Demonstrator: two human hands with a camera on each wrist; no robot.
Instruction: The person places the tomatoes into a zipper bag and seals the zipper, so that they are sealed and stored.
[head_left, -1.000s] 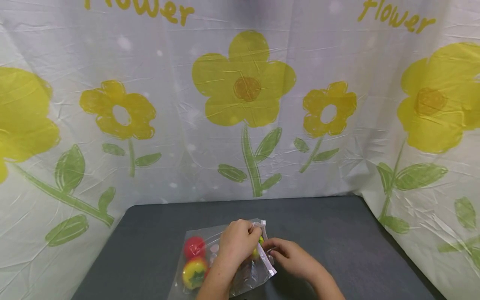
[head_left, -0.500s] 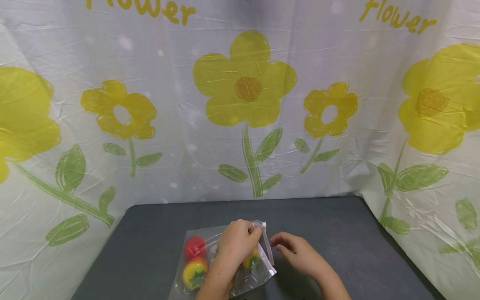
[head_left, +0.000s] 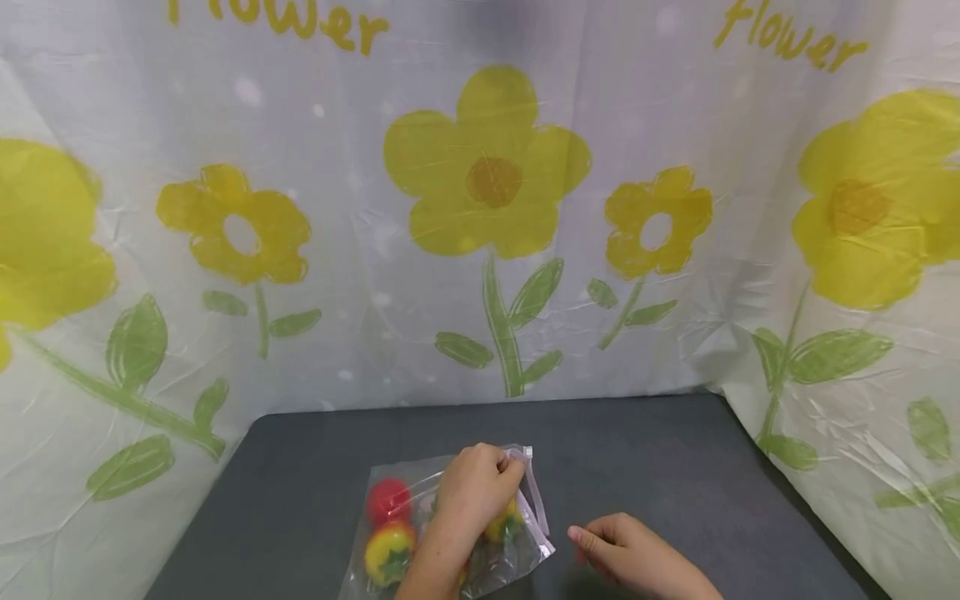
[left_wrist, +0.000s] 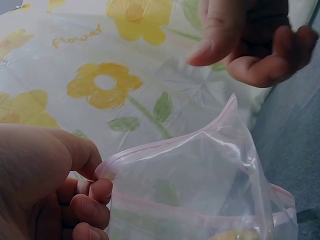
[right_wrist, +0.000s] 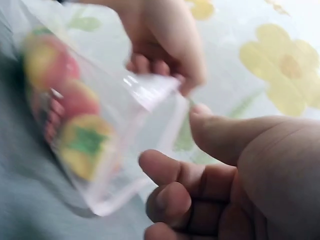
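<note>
A clear plastic zip bag (head_left: 491,575) lies on the dark table with its pink-edged mouth (head_left: 534,525) facing right and parted. My left hand (head_left: 474,483) pinches the upper rim of that mouth between thumb and curled fingers, as the left wrist view shows. Inside the bag are a red round fruit (head_left: 388,502), a yellow-red fruit with a green leafy top (head_left: 388,552) and another yellow fruit (head_left: 502,523) near the mouth. My right hand (head_left: 630,550) hovers right of the bag, apart from it, fingers loosely bent and holding nothing. My left forearm hides part of the contents.
The dark grey table (head_left: 660,458) stretches behind and to both sides of the bag. A whitish curtain (head_left: 360,350) printed with yellow flowers hangs along the table's back and sides.
My right hand has withdrawn from the bag's mouth, moving right and toward me. The yellow fruit near the mouth now shows more fully inside. My left hand keeps its hold on the rim.
</note>
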